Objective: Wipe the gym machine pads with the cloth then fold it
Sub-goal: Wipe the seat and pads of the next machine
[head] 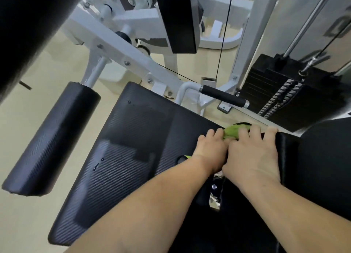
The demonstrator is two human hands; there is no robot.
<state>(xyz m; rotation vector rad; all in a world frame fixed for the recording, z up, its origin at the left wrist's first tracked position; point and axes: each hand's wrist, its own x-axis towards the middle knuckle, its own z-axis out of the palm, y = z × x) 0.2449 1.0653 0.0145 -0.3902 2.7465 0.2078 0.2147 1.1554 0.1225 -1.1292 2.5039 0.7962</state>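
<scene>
2 hands on the green cloth (235, 132) at the seat pad's (133, 138) far right edge. Right hand (252, 153) presses with fingers spread flat; left hand (210, 150) has fingers bent on it, grip unclear. Best sweep left with even pressure, toward the droplets (96, 166).

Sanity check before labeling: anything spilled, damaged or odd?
Liquid drops sit on the seat pad: one near its far edge, others by its left edge. The left hand grips and right hand presses the cloth at the pad's right edge. No damage visible.
</scene>
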